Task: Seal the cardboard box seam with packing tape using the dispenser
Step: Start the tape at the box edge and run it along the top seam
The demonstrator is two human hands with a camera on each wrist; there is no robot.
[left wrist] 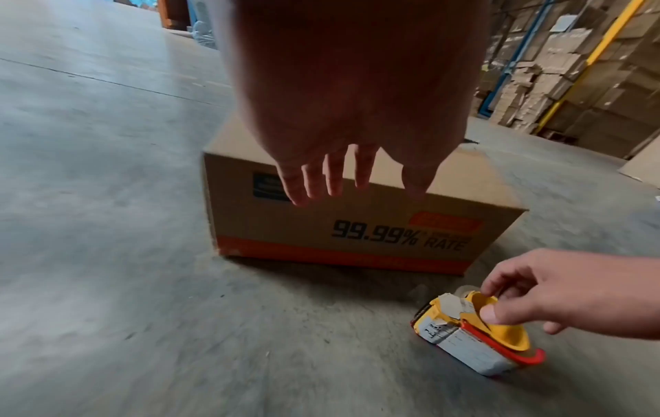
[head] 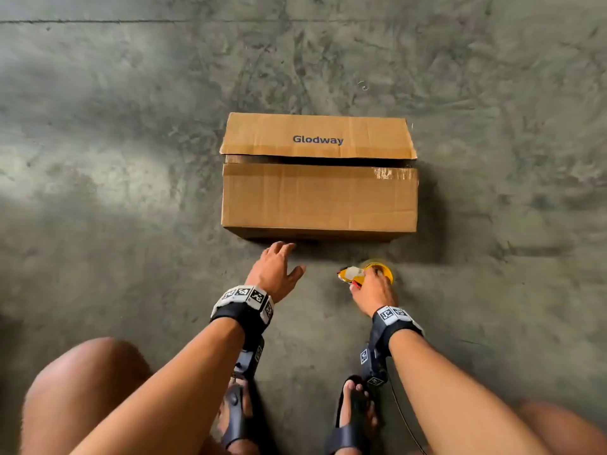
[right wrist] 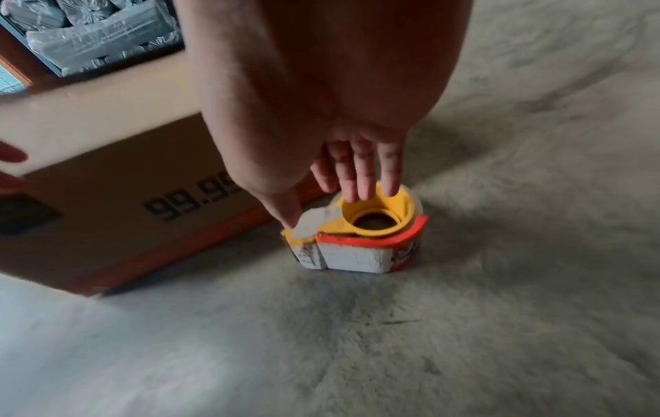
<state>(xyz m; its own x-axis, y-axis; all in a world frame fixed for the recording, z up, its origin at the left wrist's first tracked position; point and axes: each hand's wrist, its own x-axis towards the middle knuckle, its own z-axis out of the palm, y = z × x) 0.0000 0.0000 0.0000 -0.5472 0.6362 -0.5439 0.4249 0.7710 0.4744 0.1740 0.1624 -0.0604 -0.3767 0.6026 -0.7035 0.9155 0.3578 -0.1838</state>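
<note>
A brown cardboard box [head: 318, 195] marked "Glodway" stands on the concrete floor, with a dark gap [head: 315, 160] between its two top flaps. The same box [left wrist: 357, 225] shows "99.99% RATE" print on its near side. My left hand [head: 292, 257] hovers open just in front of the box's near bottom edge, fingers spread [left wrist: 357, 191], holding nothing. A yellow, red and grey tape dispenser [head: 353, 274] sits on the floor to the right. My right hand [head: 368, 280] reaches down on the dispenser [right wrist: 357, 254], fingers on the yellow hub's far rim and thumb on its near side [right wrist: 325, 208].
Bare concrete floor [head: 131, 159] surrounds the box on all sides. My knees and sandalled feet [head: 354, 418] are close behind the hands. Racks stacked with cardboard [left wrist: 589, 84] stand far to the right, and wrapped bundles on a shelf [right wrist: 100, 36] lie beyond the box.
</note>
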